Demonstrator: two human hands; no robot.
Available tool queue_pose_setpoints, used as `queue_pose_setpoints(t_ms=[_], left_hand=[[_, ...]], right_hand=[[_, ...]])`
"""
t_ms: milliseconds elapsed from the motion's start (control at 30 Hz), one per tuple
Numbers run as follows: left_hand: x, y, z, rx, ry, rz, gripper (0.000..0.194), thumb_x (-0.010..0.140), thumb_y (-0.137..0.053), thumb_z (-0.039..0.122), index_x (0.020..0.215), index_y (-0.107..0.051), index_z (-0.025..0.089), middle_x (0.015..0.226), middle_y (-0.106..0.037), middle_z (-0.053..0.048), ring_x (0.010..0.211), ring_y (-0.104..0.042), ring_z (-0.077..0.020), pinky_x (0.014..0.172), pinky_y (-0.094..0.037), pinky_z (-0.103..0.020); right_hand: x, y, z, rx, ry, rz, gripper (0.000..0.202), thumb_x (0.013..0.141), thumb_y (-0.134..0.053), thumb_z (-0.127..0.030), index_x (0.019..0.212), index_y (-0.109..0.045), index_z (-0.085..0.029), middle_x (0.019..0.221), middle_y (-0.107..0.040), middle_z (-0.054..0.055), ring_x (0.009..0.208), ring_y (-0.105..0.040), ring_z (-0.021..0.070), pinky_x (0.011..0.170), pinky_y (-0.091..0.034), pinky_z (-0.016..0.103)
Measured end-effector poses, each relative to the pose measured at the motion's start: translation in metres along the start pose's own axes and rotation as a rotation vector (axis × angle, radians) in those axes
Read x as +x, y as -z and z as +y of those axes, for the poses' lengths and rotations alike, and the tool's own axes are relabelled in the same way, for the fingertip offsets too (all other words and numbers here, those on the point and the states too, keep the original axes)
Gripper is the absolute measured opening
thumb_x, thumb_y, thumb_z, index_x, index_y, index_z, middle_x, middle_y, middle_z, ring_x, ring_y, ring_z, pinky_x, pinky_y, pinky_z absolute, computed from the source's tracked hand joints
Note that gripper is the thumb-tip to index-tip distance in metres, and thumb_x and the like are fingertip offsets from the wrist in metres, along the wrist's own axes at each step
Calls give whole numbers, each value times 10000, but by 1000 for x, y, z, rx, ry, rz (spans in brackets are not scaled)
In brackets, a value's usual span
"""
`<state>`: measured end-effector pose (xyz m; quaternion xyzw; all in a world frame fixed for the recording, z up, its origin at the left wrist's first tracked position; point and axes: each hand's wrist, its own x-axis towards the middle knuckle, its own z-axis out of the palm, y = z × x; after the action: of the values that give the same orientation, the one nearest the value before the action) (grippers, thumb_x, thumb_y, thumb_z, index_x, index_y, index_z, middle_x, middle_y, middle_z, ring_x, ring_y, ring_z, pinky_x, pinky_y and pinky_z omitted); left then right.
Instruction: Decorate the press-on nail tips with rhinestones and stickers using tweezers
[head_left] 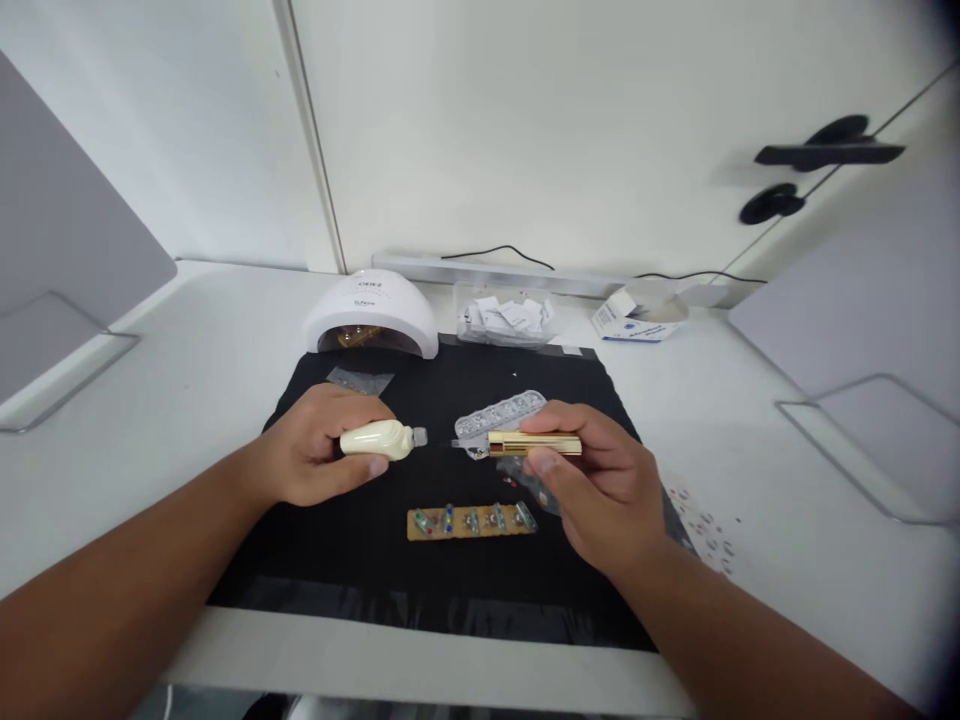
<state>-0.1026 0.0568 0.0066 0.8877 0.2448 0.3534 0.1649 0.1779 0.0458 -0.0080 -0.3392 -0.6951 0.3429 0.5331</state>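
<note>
My left hand [322,445] is closed round a cream nail polish bottle [375,440], tipped on its side with its clear neck pointing right. In my right hand [600,480] is a gold brush cap [534,444], held level, its thin brush toward the bottle's neck and apart from it. Below them lies a tan strip [472,522] bearing several small decorated pieces with coloured stones. Behind the cap rests a clear plastic tray [501,412] with rounded hollows, partly hidden by my right hand.
A white nail lamp [373,312] stands at the back left of the black mat [337,570], golden pieces inside it. Behind the mat are a clear box of white packets [506,318] and an open small carton [637,315]. A sheet with small designs [705,530] lies right.
</note>
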Motion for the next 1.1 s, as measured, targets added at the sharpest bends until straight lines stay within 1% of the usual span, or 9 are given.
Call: queue_pose_setpoints(t_ms=[200, 367, 500, 733, 833, 900, 933, 1000, 1100], left_hand=[[-2, -3, 1, -51, 22, -25, 74, 895, -559, 233, 869, -599, 176, 716, -648, -20, 577, -569, -124, 540, -423, -240], [-1, -4, 2, -76, 27, -49, 49, 887, -571, 214, 873, -599, 176, 726, -650, -25, 595, -574, -133, 548, -415, -247], [0, -4, 4, -89, 48, -95, 47, 885, -577, 222, 879, -595, 179, 685, -617, -8, 548, -529, -125, 520, -384, -250], [2, -7, 7, -50, 51, -185, 58, 891, -567, 217, 925, -602, 186, 702, -633, -16, 587, -570, -144, 549, -414, -267], [1, -5, 5, -54, 60, -152, 49, 889, -589, 225, 901, -609, 183, 733, -659, -25, 609, -591, -137, 548, -418, -254], [0, -2, 2, -57, 79, -114, 65, 888, -605, 233, 856, -610, 176, 713, -653, -15, 586, -574, -116, 527, -405, -234], [0, 0, 0, -61, 94, -98, 87, 891, -611, 238, 835, -609, 172, 692, -638, -5, 566, -553, -101, 514, -394, -223], [-1, 4, -4, -69, 127, -72, 122, 902, -612, 241, 810, -611, 160, 646, -593, 16, 534, -506, -75, 495, -370, -205], [-3, 8, -8, -72, 168, -47, 149, 919, -606, 236, 803, -617, 143, 597, -524, 40, 506, -451, -56, 465, -334, -193]], right_hand=[[1, 1, -1, -78, -37, -25, 219, 854, -639, -130, 964, -690, -313, 812, -700, -66, 701, -643, 101, 646, -493, 246], [1, -2, -4, -93, -37, -41, 187, 844, -649, -144, 953, -693, -290, 807, -714, -48, 668, -636, 102, 615, -494, 238], [3, -4, -7, -123, -10, -76, 161, 845, -641, -149, 950, -694, -259, 747, -695, -25, 628, -634, 123, 576, -501, 253], [9, -14, -12, -220, 72, -284, 99, 833, -672, -173, 911, -719, -211, 723, -721, 0, 637, -662, 150, 599, -515, 278], [7, -9, -8, -151, -5, -202, 121, 843, -682, -178, 937, -729, -239, 779, -728, -6, 666, -660, 144, 615, -510, 277], [5, -2, -5, -68, -65, -107, 130, 863, -677, -194, 951, -733, -272, 794, -711, -15, 651, -630, 132, 584, -487, 266], [5, 2, -4, -23, -86, -88, 127, 869, -673, -202, 949, -733, -280, 790, -700, -17, 639, -613, 127, 563, -474, 259], [6, 7, -4, 21, -107, -154, 108, 864, -670, -201, 922, -728, -272, 737, -669, -23, 595, -576, 118, 519, -448, 245], [9, 8, -8, -43, -68, -380, 102, 821, -662, -144, 860, -703, -230, 644, -633, -39, 527, -556, 98, 482, -432, 226]])
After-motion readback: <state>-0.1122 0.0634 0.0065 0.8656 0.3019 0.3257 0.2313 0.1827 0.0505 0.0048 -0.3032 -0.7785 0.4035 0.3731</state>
